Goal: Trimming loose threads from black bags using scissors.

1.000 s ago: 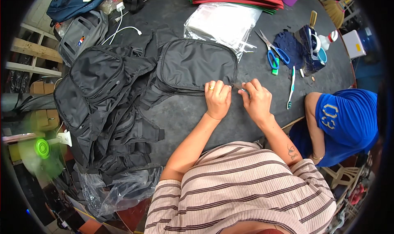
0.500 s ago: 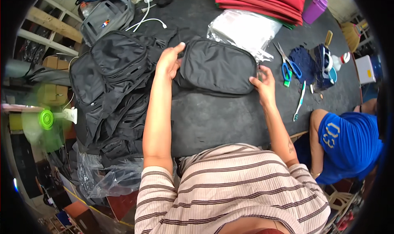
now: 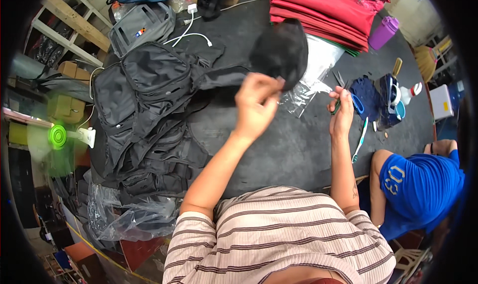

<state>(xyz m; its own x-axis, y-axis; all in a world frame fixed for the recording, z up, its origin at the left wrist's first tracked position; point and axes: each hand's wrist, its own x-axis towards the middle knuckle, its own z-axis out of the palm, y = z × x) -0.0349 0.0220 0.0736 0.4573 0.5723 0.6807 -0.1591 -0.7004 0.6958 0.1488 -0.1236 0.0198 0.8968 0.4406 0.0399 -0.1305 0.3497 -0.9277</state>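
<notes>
My left hand (image 3: 255,105) is closed at the lower edge of a black fabric bag (image 3: 279,52), whose raised part is blurred by motion. From it a black strip runs left toward a pile of black backpacks (image 3: 157,67). To the right, my right hand (image 3: 341,113) has its fingers curled around a small green item (image 3: 336,107), mostly hidden by the fingers. Just behind that hand lie blue-handled scissors (image 3: 357,105), partly covered by it.
Red folded fabric (image 3: 318,10) is stacked at the back, with clear plastic bags (image 3: 318,65) before it. A purple bottle (image 3: 384,33), dark blue cloth (image 3: 366,95) and toothbrush (image 3: 359,140) lie rightward. A person in blue (image 3: 423,184) sits at right; a green fan (image 3: 57,136) stands left.
The black bag has gone from lying flat between both hands to being lifted upward. My left hand moved right; my right hand left the bag's edge and moved to the scissors area.
</notes>
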